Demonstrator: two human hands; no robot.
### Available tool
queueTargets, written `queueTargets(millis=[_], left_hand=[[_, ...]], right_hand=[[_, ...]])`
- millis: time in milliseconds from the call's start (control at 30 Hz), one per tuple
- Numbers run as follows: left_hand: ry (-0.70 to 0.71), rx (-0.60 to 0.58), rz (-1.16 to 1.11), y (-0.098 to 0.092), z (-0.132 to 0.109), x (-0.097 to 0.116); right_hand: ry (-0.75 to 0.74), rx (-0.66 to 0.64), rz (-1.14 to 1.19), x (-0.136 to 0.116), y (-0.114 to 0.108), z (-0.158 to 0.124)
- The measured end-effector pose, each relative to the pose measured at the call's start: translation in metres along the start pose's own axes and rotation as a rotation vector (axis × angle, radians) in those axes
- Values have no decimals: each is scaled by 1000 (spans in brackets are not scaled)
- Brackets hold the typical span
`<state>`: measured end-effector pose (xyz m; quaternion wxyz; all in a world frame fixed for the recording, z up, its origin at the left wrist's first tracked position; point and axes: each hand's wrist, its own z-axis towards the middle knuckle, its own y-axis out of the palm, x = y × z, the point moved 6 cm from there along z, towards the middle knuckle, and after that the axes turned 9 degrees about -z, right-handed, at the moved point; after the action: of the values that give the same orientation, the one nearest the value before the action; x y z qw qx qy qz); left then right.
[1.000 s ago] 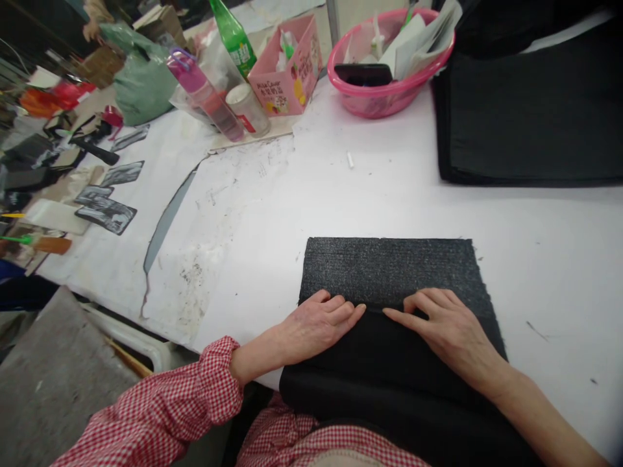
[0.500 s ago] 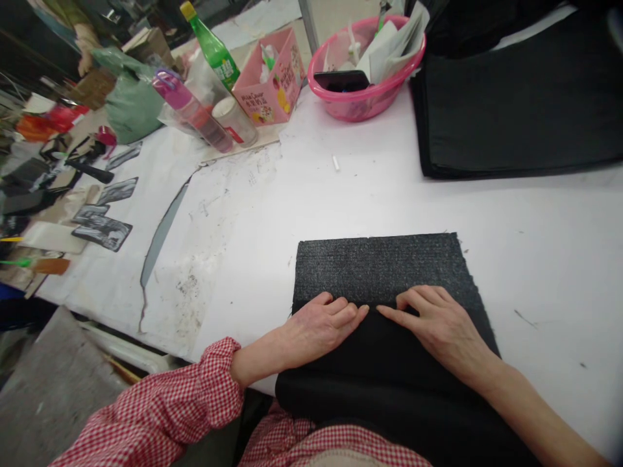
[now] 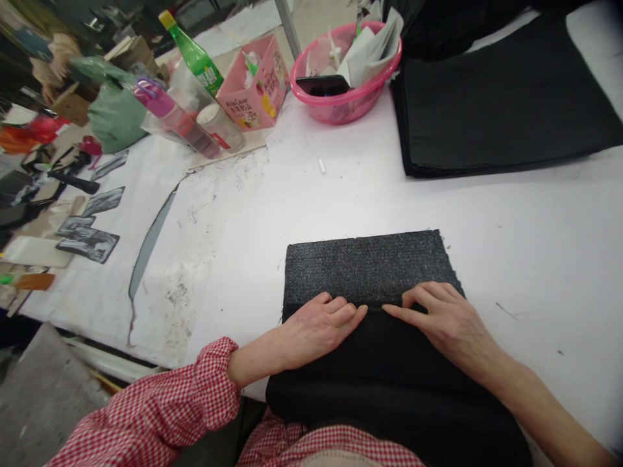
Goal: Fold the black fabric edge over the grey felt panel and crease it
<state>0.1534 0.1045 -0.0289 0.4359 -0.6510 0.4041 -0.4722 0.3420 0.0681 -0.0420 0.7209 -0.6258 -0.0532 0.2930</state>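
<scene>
You are keeping both hands on a black cloth [image 3: 389, 363], which is lying on the white tabletop [image 3: 253, 259] directly in front of you, its near part coming back over the table's edge toward your lap. Its long axis seems to be running away from your body, the far end leaning slightly to the left; since the near end is reaching the bottom of the view, you cannot judge its full length. A speckled, ribbed grey-black band [image 3: 360, 266] is forming the far end and pointing away from you, and its far edge is slanting a little, with the right corner lying farther off than the left. A crease is crossing the cloth along the near side of this band, roughly square to the long axis.

Your left hand [image 3: 316, 327] is resting on the crease with its fingers curled close together, and your right hand [image 3: 448, 318] is lying opposite, one digit stretching inward along the crease. The two hands' tips are almost meeting, a narrow gap showing between them. Both are touching the cloth, but whether either is pinching it cannot be told.

Beyond the cloth, a small white stub [image 3: 322, 165] is lying on the tabletop, and a pink basin [image 3: 338, 111] is standing farther back, left of a black fabric stack [image 3: 496, 110].
</scene>
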Motion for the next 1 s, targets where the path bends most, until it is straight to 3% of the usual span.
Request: queueTargets(millis=[267, 633, 1000], left_hand=[[9, -40, 23, 0, 9, 4], [32, -66, 19, -3, 21, 7], [23, -51, 10, -4, 32, 11]], right_hand=[[23, 22, -33, -2, -1, -1], [33, -11, -17, 17, -6, -18], [21, 10, -50, 15, -11, -16]])
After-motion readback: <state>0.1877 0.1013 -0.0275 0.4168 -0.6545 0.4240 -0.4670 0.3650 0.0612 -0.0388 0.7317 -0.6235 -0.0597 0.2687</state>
